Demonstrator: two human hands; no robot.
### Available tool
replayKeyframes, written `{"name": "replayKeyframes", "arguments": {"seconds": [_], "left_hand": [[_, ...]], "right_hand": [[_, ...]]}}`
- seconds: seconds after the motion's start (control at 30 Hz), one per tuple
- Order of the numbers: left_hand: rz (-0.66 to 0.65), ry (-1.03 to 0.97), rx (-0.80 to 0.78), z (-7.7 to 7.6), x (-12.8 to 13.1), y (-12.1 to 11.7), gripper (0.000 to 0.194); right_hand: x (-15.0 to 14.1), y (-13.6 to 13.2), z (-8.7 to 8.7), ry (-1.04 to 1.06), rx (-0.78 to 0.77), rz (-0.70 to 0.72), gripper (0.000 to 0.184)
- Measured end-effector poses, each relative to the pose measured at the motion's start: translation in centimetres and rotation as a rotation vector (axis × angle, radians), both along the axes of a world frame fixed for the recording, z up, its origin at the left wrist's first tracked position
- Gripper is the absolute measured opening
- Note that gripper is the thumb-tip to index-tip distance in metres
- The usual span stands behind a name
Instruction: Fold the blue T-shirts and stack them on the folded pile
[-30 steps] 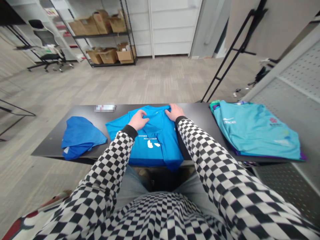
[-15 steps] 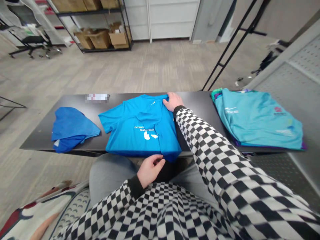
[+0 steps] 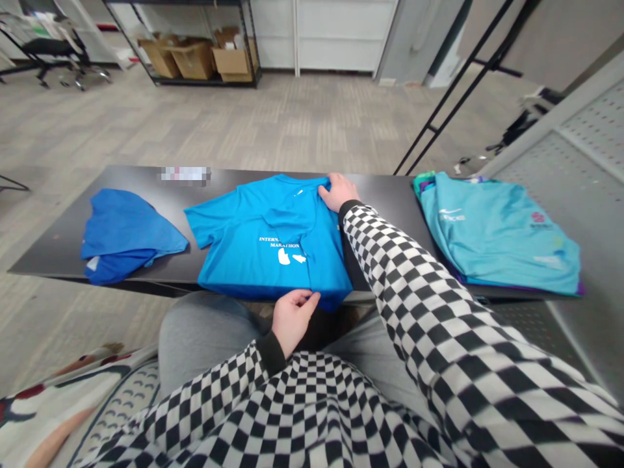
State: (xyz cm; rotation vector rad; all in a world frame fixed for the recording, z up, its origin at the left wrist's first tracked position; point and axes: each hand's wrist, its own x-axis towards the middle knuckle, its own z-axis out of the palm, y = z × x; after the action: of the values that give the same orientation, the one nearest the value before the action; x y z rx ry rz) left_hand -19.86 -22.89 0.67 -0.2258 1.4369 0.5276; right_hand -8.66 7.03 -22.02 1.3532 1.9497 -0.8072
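A bright blue T-shirt lies flat on the black table, its back up, with white print reading "MARATHON" and a fold across its middle. My left hand is at the shirt's near hem, with the fingertips pinching the edge of the cloth. My right hand is at the far edge near the collar, with the fingers curled onto the fabric. My right sleeve, in black-and-white checks, covers the shirt's right edge.
A folded royal-blue garment lies to the left, and a teal garment pile to the right, on the black table. A blurred label sits at the far edge. Behind are carpet and shelves with cardboard boxes.
My left hand is at the near hem, having come down from the shirt's upper part since the oldest frame. My right hand stays at the far edge. The view has tilted further down.
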Motion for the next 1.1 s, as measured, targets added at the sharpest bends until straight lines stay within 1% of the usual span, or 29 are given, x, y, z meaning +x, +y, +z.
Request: {"name": "replayKeyframes", "arguments": {"seconds": [0.17, 0.23, 0.27, 0.33, 0.43, 0.5, 0.6, 0.67, 0.8, 0.93, 1.03, 1.1], "left_hand": [[-0.071, 0.168, 0.331, 1.2, -2.6, 0.0, 0.027], [-0.056, 0.196, 0.386, 1.6, -3.5, -0.3, 0.023], [-0.028, 0.173, 0.368, 1.8, -3.7, -0.5, 0.023], [0.058, 0.093, 0.279, 1.8, -3.7, -0.8, 0.028], [0.189, 0.023, 0.146, 1.3, -3.1, -1.4, 0.038], [0.231, -0.010, 0.099, 0.8, -2.6, -1.9, 0.043], [0.242, -0.103, 0.079, -0.4, -1.9, -3.2, 0.051], [0.200, -0.126, 0.088, -1.1, -1.6, -4.3, 0.053], [0.021, -0.074, 0.148, -2.5, -1.3, -6.3, 0.041], [-0.089, -0.065, 0.210, -3.6, -1.1, -7.3, 0.029], [-0.280, -0.083, 0.201, -4.0, -1.7, -7.7, 0.020], [-0.414, -0.099, 0.185, -3.8, -3.2, -7.7, 0.017]], "right_hand": [[0.1, -0.1, -0.2, -0.003, 0.007, 0.002, 0.063], [0.2, -0.1, -0.3, -0.002, 0.008, 0.005, 0.063], [0.2, -0.1, -0.4, -0.004, 0.009, 0.006, 0.063], [0.2, -0.1, -0.3, -0.006, 0.005, 0.008, 0.063], [0.1, -0.1, -0.1, -0.008, -0.001, 0.012, 0.062], [0.0, 0.0, 0.0, -0.010, -0.006, 0.015, 0.062], [0.0, 0.0, 0.1, -0.011, -0.007, 0.017, 0.063], [-0.1, 0.1, 0.1, -0.014, -0.006, 0.014, 0.063], [-0.1, 0.1, 0.3, -0.011, -0.006, 0.001, 0.064], [-0.2, 0.2, 0.5, -0.007, -0.004, -0.004, 0.065], [-0.2, 0.2, 0.5, -0.006, -0.001, -0.012, 0.064], [0.0, 0.2, 0.3, 0.006, 0.004, -0.035, 0.064]]}}
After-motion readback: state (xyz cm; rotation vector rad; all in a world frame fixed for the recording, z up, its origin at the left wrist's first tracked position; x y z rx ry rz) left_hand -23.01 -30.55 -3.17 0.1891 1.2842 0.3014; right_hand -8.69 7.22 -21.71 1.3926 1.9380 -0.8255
